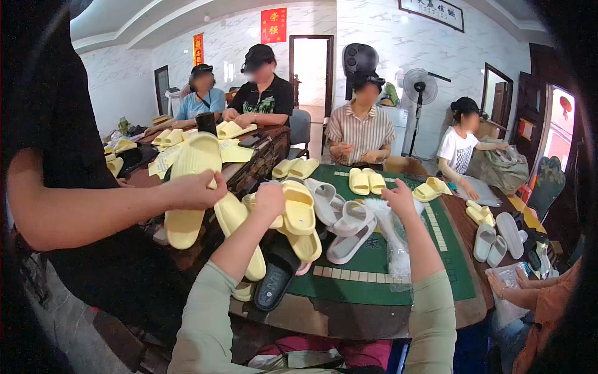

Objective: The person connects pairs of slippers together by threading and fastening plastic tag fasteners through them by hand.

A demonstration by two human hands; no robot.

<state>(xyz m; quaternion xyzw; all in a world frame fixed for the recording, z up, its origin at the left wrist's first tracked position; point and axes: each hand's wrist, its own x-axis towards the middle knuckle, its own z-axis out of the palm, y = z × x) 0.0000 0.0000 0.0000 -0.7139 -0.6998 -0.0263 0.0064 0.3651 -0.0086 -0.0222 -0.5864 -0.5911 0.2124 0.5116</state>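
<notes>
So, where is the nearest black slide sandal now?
The black slide sandal is low in the head view, just left of centre, beside a yellow slide sandal, green mat to its right.

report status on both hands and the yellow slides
Left hand at yellow slides, grip unclear. Right hand near clear plastic bags. Gray slides between hands.
</notes>
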